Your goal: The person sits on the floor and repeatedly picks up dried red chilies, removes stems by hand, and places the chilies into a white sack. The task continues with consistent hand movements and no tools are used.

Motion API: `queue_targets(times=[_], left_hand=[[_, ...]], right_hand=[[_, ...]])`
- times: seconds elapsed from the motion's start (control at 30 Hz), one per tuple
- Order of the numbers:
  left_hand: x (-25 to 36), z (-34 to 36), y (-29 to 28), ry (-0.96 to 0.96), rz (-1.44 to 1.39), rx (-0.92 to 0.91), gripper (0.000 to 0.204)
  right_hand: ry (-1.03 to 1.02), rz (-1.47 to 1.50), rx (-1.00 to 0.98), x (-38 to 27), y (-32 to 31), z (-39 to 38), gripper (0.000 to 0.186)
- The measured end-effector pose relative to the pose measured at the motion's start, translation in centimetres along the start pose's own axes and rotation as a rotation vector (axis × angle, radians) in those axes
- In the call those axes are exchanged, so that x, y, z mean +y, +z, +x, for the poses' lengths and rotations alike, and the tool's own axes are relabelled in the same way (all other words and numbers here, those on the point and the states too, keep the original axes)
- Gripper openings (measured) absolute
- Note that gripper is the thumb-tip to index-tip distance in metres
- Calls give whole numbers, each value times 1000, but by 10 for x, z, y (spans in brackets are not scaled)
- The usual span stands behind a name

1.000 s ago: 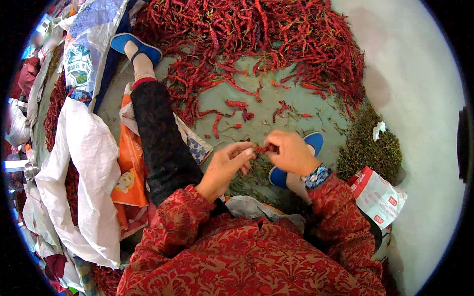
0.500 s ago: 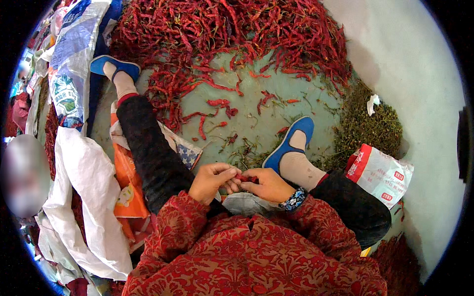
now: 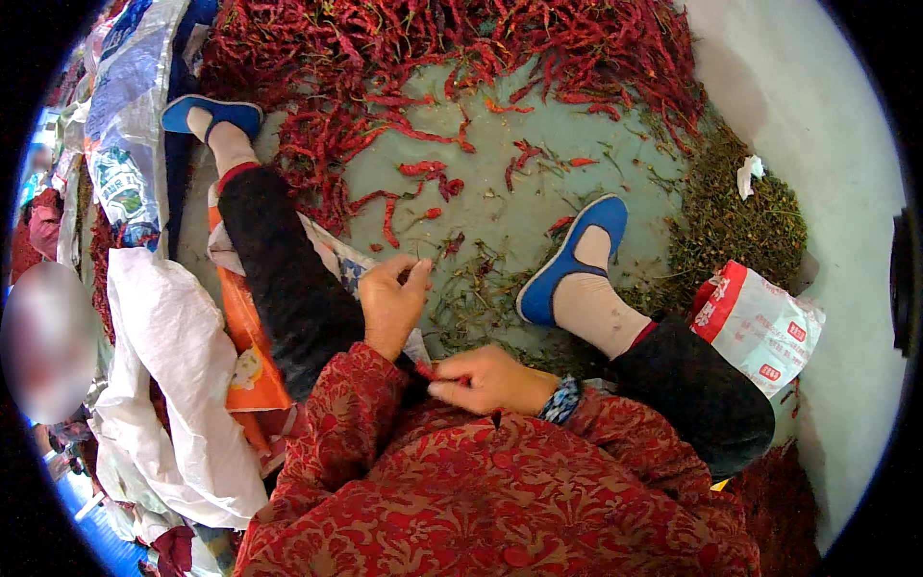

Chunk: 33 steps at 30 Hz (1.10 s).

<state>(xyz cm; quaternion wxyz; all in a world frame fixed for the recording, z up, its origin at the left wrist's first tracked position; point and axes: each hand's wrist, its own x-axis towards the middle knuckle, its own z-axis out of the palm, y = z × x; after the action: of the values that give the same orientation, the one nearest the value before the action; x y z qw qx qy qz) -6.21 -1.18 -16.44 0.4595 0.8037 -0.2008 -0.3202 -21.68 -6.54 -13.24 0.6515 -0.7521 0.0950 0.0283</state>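
We look down on a dull, grey-green floor (image 3: 543, 216). Along our right stands a smooth, pale surface, most likely a wall (image 3: 856, 317), bowed toward the rim, with a soft shadow (image 3: 735, 101) at its upper left. It shows brighter than the floor.

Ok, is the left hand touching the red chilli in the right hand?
Apart. The head view shows a plain gap between the left hand and the red chilli pinched in the right hand.
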Motion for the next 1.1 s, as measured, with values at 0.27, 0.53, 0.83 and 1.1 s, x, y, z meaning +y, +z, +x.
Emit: queue_targets(times=[0.27,0.53,0.83,1.1], left_hand=[[20,-11,-6,246,233,-601,15],[39,-20,-4,-28,-448,-581,27],[28,-17,12,26,-192,-562,14],[22,-29,19,170,236,-366,11]], right_hand=[[183,826,497,-11,-77,-11,31],[166,1032,506,-8,-83,-13,28],[338,853,539,4,-70,-3,28],[154,-136,595,-5,-36,2,17]])
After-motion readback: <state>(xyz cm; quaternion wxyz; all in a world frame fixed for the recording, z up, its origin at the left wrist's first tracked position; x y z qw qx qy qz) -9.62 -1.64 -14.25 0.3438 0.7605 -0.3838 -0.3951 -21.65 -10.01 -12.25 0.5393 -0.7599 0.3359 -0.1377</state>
